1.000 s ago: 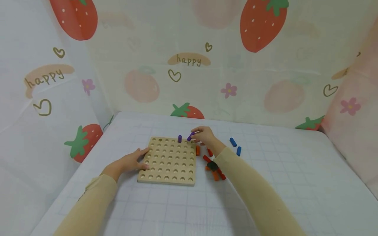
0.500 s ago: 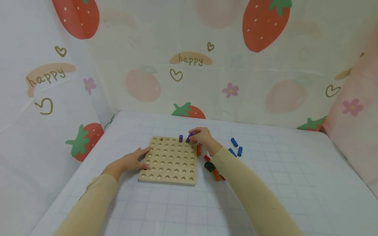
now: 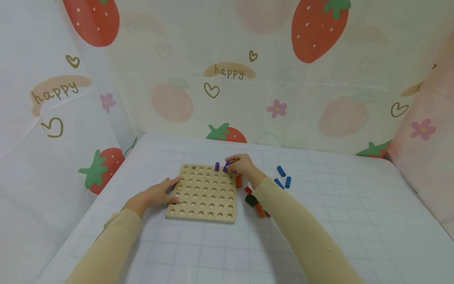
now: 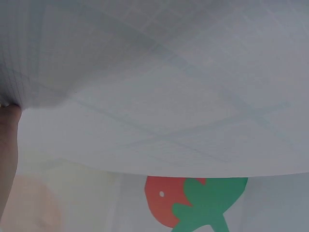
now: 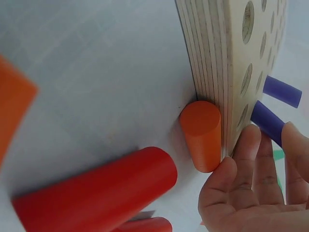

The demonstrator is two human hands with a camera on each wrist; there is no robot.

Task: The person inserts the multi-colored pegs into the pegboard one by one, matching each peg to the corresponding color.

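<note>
A square wooden pegboard (image 3: 203, 195) with rows of round holes lies on the table. My left hand (image 3: 157, 194) rests at its left edge, thumb and fingers spread apart and touching the board. In the left wrist view only a sliver of that hand (image 4: 8, 145) shows. At the board's far right corner, my right hand (image 3: 244, 167) pinches a purple peg (image 5: 267, 121) between thumb and fingers; the peg leans, its lower end at a hole in the far row. Beside it a second purple peg (image 3: 217, 166) stands upright in the same row.
Right of the board lie an orange peg (image 3: 239, 181) against its edge, a red peg (image 3: 248, 190), a dark round-ended piece (image 3: 251, 200) and another orange peg (image 3: 260, 210). Three blue pegs (image 3: 281, 171) lie farther right. A printed cloth wall (image 3: 227, 106) stands behind the table.
The right hand has brought the tilted purple peg slightly down and left to the hole. The forearm's shift uncovers a third blue peg. The left hand stays on the board.
</note>
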